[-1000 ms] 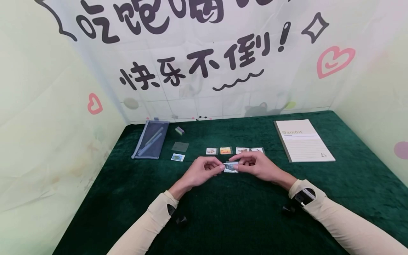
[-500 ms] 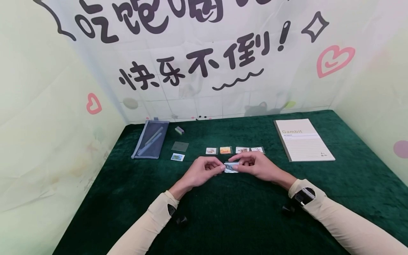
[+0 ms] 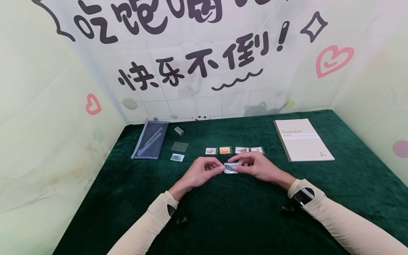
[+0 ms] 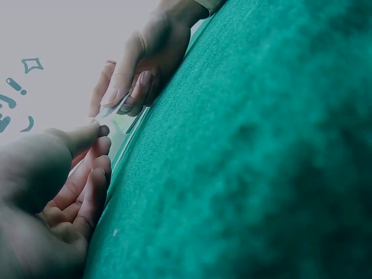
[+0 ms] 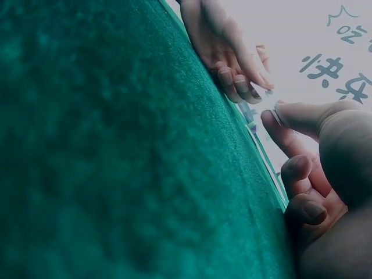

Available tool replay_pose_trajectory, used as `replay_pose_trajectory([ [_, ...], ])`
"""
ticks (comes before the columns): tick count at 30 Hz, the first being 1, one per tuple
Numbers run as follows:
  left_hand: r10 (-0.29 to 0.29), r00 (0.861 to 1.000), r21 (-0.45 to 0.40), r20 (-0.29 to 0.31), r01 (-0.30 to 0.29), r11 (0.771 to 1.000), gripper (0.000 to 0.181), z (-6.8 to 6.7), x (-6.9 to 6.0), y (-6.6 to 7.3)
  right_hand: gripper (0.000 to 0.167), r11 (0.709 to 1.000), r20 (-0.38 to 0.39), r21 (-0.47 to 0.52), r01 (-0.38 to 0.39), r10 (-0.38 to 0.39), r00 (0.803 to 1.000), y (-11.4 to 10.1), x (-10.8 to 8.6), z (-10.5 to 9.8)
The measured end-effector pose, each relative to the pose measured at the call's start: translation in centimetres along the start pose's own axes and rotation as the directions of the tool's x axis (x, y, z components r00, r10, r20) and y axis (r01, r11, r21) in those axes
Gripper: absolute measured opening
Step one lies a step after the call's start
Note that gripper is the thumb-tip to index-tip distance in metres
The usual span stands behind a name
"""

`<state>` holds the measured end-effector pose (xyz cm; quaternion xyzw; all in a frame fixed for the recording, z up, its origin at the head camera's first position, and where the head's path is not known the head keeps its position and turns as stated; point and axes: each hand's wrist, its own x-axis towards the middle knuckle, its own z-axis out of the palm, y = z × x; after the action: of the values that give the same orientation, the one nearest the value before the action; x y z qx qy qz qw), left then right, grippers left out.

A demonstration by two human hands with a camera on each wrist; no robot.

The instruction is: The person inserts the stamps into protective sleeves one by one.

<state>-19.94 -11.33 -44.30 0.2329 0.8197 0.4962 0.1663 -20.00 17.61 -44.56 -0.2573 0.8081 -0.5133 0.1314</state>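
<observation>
In the head view a small bluish picture stamp [image 3: 230, 169], seemingly in a clear sleeve, is held up between both hands over the green cloth. My left hand [image 3: 204, 171] pinches its left edge between thumb and fingertips. At its right side my right hand [image 3: 259, 167] pinches it with the thumb in front, covering part of the picture. The right wrist view shows the thin edge between my right thumb and index finger [image 5: 279, 131]. Behind the hands lies a row of small sleeved stamps, among them an orange one [image 3: 225, 150]; the right fingers partly cover the rightmost ones.
Left of the hands lie a loose blue-green stamp [image 3: 177, 157] and a clear sleeve [image 3: 180, 147]. An eraser-like block [image 3: 179, 130] and a blue mesh pouch [image 3: 149, 140] with pens are farther back. A notebook [image 3: 303, 140] lies at the right. A printed white backdrop stands behind the table.
</observation>
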Motion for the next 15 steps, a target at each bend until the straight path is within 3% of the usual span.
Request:
replay_pose_trajectory([
  [15, 0.005, 1.000, 0.004, 0.001, -0.005, 1.000, 0.013, 0.03, 0.11, -0.16, 0.031, 1.000, -0.004, -0.009, 0.000, 0.000, 1.000, -0.16, -0.01, 0.14],
])
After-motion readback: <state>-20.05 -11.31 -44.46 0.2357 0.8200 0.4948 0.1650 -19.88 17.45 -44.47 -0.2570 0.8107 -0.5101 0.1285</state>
